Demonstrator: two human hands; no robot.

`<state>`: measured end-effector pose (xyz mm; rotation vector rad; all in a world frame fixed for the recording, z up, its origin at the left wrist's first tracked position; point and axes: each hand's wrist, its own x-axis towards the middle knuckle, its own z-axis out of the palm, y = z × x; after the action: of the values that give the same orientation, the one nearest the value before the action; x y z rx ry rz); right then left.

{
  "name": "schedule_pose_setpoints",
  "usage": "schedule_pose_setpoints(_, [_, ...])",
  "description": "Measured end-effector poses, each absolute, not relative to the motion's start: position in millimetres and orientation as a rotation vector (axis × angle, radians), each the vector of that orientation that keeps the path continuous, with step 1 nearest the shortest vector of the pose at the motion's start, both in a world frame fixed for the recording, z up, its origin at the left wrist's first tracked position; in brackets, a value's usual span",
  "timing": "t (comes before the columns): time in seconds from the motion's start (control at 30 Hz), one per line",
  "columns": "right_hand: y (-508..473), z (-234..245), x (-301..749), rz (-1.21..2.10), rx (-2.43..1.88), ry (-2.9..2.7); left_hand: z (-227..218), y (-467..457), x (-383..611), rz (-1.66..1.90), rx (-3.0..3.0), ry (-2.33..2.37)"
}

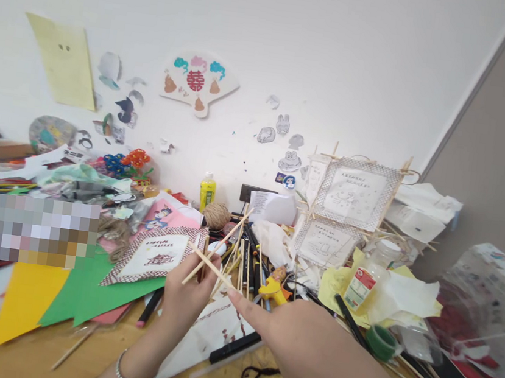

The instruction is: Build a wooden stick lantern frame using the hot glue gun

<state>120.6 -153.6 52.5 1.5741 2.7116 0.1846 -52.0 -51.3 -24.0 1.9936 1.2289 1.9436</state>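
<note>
My left hand (185, 294) is closed around thin wooden sticks in the middle of the view. One long wooden stick (231, 233) slants up to the right from it. A second wooden stick (210, 262) crosses the first just above my fingers and slopes down to the right. At this stick's lower end is the index fingertip of my right hand (264, 319), which appears to pinch it; the thumb and other fingers are hidden. Behind my left hand lies a paper panel (159, 255) with a pagoda drawing and a patterned border. A printed white sheet (202, 330) lies below both hands.
Black markers (235, 347) and a yellow glue gun (273, 290) lie near my right hand. Behind stand a twine ball (216, 216), a yellow bottle (207, 191) and a stick-framed paper lantern (353, 195). Coloured paper (30, 296) is at left, a clear bottle (365, 276) at right.
</note>
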Motion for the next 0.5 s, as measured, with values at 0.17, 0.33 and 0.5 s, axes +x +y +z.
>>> schedule_pose_setpoints(0.17, [-151,51,120,0.199,1.57,2.674,-22,-51,-52,1.887,1.867,1.242])
schedule_pose_setpoints(0.33, [-148,47,121,0.184,1.553,2.673,-14,-51,-52,1.538,1.588,1.186])
schedule_pose_setpoints(0.5, [-146,45,123,0.253,1.525,2.686,-12,-42,-48,1.157,1.546,1.177])
